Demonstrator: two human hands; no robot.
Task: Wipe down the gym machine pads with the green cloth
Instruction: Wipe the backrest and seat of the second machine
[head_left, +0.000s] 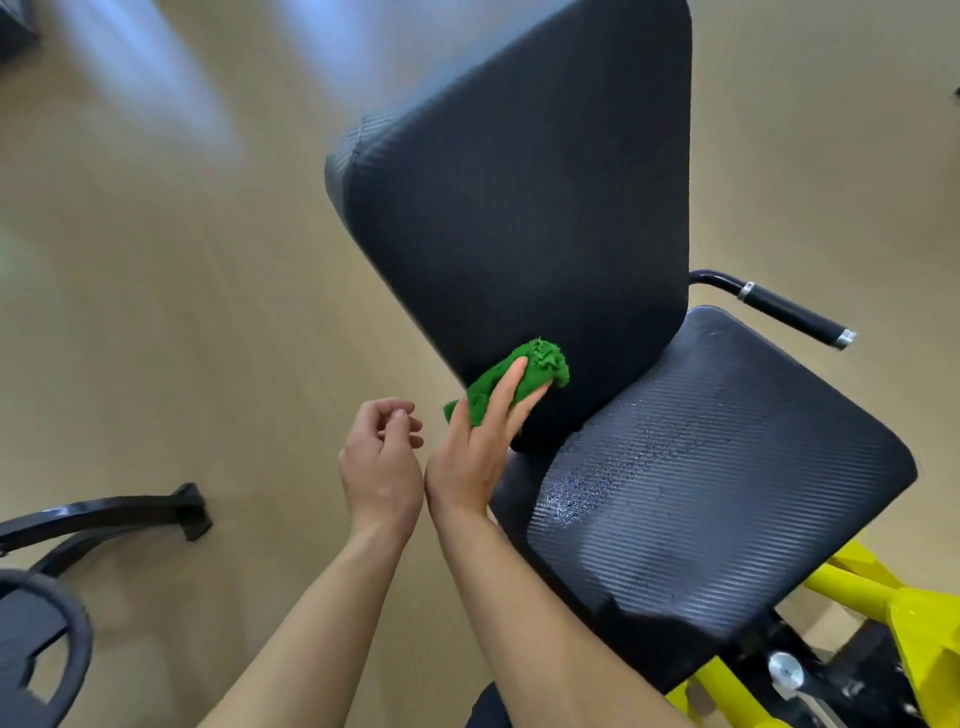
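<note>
A tall black back pad (519, 197) rises above a black seat pad (717, 483) whose surface shows wet speckles. My right hand (478, 441) presses a crumpled green cloth (524, 376) flat against the lower left part of the back pad, fingers stretched over the cloth. My left hand (382, 457) hovers just left of it, off the machine, fingers loosely curled and holding nothing.
A black handle bar (789, 312) sticks out behind the seat at the right. Yellow frame tubes (883, 613) run under the seat. A black machine foot (104, 519) and a dark ring-shaped part (72, 649) lie on the beige floor at the lower left.
</note>
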